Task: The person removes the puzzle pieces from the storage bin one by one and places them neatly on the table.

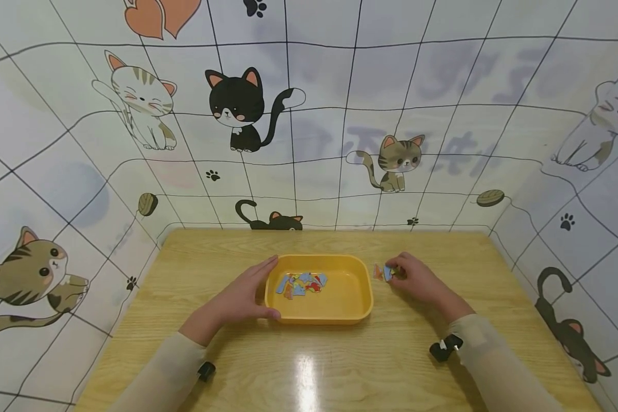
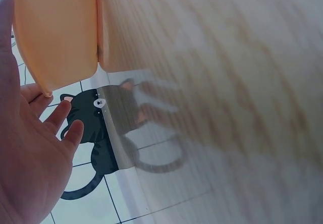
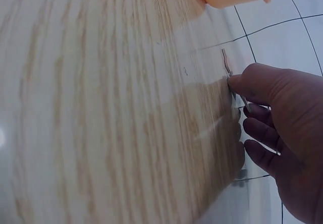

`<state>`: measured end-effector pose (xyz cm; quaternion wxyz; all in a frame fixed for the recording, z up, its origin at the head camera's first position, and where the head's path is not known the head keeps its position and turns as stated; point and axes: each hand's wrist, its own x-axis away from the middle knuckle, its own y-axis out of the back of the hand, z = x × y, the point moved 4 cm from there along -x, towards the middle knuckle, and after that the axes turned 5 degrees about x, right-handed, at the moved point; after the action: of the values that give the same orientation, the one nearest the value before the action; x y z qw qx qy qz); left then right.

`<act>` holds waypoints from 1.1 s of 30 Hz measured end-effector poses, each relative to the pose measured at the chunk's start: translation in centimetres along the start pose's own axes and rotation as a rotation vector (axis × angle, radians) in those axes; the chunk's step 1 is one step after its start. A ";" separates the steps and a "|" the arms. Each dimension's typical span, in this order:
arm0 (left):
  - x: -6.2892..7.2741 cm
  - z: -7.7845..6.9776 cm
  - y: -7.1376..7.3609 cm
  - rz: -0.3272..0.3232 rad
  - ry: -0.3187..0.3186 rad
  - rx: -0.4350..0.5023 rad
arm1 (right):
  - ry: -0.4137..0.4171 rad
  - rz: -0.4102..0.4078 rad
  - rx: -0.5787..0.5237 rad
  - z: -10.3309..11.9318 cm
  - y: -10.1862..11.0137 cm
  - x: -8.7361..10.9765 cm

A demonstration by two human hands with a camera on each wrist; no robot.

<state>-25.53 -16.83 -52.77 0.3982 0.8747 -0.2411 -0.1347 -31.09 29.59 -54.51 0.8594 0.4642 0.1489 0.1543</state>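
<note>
A shallow yellow tray stands on the table, with several flat, colourful jigsaw puzzle pieces gathered at its left side. My left hand holds the tray's left end, thumb at the front corner and fingers along the far side. In the left wrist view, some fingertips touch the orange-looking tray while others stand apart from it. To the right of the tray, my right hand pinches a blue jigsaw piece low over the table. Beside it shows an orange piece; whether that one is also held I cannot tell.
The wooden table reaches back to a wall covering printed with cats and grid lines, which also closes off both sides. A black wrist device sits at the right sleeve, another at the left sleeve.
</note>
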 end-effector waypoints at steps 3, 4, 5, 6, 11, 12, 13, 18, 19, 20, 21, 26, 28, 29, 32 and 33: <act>0.0 -0.1 0.1 -0.003 -0.008 0.002 | -0.006 0.012 -0.016 -0.1 -0.2 -0.1; 0.1 -0.2 0.1 -0.002 -0.008 0.003 | -0.011 0.016 -0.021 -0.2 -0.2 -0.1; 0.1 -0.2 0.1 -0.002 -0.008 0.005 | -0.019 0.022 -0.028 -0.2 -0.2 -0.1; 0.1 -0.3 0.1 0.001 -0.003 0.004 | -0.021 0.027 -0.034 -0.2 -0.3 -0.1; 0.2 -0.4 0.1 0.003 0.001 0.011 | -0.055 0.058 -0.060 -0.3 -0.2 0.0; 0.2 -0.4 0.1 0.003 0.000 0.012 | -0.058 0.061 -0.064 -0.3 -0.2 0.0; 0.2 -0.4 0.1 0.003 0.000 0.011 | -0.065 0.064 -0.069 -0.4 -0.2 0.0; 0.3 -0.3 0.1 0.004 0.007 0.005 | -0.071 0.069 -0.094 -0.6 -0.2 0.0; 0.3 -0.3 0.1 0.004 0.007 0.005 | -0.072 0.071 -0.099 -0.6 -0.2 0.0; 0.3 -0.3 0.1 0.003 0.007 0.004 | -0.075 0.073 -0.104 -0.7 -0.2 0.0; 0.3 -0.3 0.1 0.002 0.006 0.001 | -0.077 0.079 -0.109 -0.7 -0.2 0.0; 0.2 -0.4 0.2 -0.003 -0.002 -0.002 | -0.078 0.095 -0.114 -0.9 -0.2 -0.1; 0.2 -0.4 0.2 -0.003 -0.002 -0.002 | -0.071 0.096 -0.112 -0.8 -0.1 -0.2; 0.2 -0.5 0.3 -0.001 0.001 -0.002 | -0.070 0.095 -0.111 -0.8 -0.1 -0.2; 0.3 -0.6 0.3 0.000 0.003 0.000 | -0.073 0.082 -0.107 -0.5 0.0 -0.1; 0.3 -0.6 0.3 0.000 0.005 0.003 | -0.066 0.076 -0.103 -0.4 0.0 -0.1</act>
<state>-25.14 -16.77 -52.19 0.3976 0.8756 -0.2403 -0.1323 -31.33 29.84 -54.65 0.8802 0.4292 0.0948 0.1790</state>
